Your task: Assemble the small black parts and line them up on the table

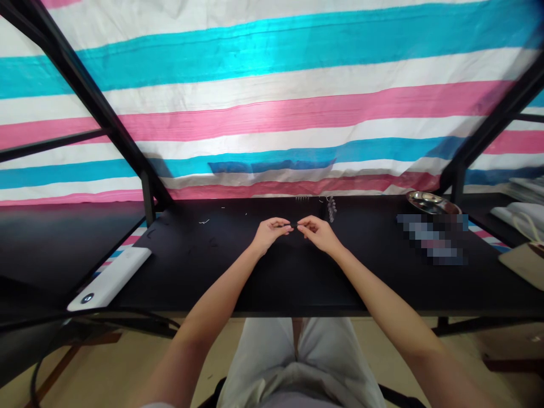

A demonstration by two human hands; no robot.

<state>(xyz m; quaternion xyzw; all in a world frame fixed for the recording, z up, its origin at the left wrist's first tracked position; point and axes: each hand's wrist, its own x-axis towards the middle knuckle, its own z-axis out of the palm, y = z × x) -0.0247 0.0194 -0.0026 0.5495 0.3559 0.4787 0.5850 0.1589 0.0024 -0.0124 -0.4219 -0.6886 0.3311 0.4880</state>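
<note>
Over the middle of the black table, my left hand and my right hand face each other with fingertips pinched. Between them is a small dark piece, gripped from both sides. It is too small and too dark against the tabletop for its kind to show. Just beyond my right hand stands a cluster of small greyish, bead-like parts. A short row of similar small parts lies at the table's back edge.
Thin white scraps lie to the left. A long white case with a round dark mark sits at the left edge. A shiny metal dish stands back right, beside a blurred-out item. Black frame posts and striped sheeting enclose the back.
</note>
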